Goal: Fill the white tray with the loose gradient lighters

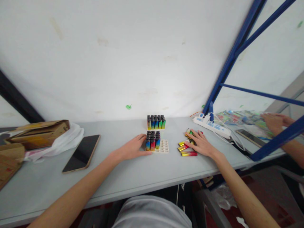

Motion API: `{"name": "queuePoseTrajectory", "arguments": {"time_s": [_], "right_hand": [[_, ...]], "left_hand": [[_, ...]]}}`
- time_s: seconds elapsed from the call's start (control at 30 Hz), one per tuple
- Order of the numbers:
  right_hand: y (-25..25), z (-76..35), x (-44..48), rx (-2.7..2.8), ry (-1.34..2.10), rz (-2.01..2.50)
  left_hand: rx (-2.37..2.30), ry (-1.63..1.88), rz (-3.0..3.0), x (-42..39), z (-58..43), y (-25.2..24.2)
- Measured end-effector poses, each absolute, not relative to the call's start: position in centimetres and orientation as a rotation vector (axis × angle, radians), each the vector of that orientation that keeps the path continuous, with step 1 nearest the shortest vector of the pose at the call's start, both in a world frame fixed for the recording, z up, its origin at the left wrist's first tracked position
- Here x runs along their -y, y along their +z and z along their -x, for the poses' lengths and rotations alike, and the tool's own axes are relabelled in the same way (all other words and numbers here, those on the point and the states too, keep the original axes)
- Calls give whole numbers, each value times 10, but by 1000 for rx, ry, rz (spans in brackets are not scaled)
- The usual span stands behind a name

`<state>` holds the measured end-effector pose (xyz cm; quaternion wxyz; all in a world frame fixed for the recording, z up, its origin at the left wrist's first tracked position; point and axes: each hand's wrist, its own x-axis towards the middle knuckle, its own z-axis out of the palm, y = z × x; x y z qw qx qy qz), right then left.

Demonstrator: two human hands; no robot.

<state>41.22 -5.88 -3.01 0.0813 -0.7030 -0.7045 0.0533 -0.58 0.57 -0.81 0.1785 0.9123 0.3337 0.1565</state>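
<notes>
My left hand [134,147] grips the left side of a white tray [165,148] with round wells, thumb at the front and fingers behind. Slim black-topped cylinders [152,142], blue, red and multicoloured, stand upright in its left part; bare wells show at the right. Whether they are lighters or batteries I cannot make out. My right hand [200,144] lies with fingers spread over several loose shiny cylinders [185,148] in gold, red and green, touching some and partly hiding them. Behind the tray stands a second block of upright black-topped cylinders [156,123], yellow, blue and green.
A phone [82,153] lies at left, beside a white plastic bag [59,142] and opened cardboard boxes [45,134]. At right are a white power strip [212,126] with cables and a blue metal frame [223,74]. Another person's hands [275,122] work beyond it, near a second phone [250,137].
</notes>
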Motion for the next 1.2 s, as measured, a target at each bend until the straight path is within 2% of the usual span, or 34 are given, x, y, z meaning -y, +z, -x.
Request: {"name": "queuePoseTrajectory", "arguments": {"time_s": [0.33,0.47,0.73,1.2], "right_hand": [[-19,-385,37,2144,356,1734],[1,-404,27,1868,165,1683],[36,-430,21,1701,214,1930],[2,-420,-8,1797,223,2179]], "left_hand": [[-966,456,-2560,-4,7,-5],[-974,446,-2562,-5,7,-3],[-1013,482,-2631,-9,8,-4],[-1025,499,-2594,-15,14,-4]]}}
